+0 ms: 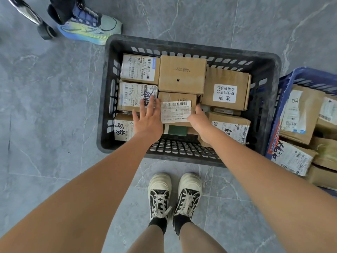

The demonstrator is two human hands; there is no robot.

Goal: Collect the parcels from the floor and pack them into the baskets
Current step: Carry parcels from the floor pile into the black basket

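Note:
A black slatted basket (184,43) stands on the floor, packed with several brown cardboard parcels. In its middle lies a parcel with a white barcode label (176,111). My left hand (148,119) lies with straight, spread fingers at that parcel's left side, partly over the neighbouring labelled parcel (131,96). My right hand (199,120) holds the parcel's right edge, its fingers curled down out of sight behind the box. Below this parcel a dark green item (177,130) shows.
A blue basket (284,92) with more parcels touches the black basket's right side. Another person's blue-green shoe (89,26) and a castor wheel (46,31) are at the top left. My own two shoes (175,196) stand just before the black basket on grey tiles.

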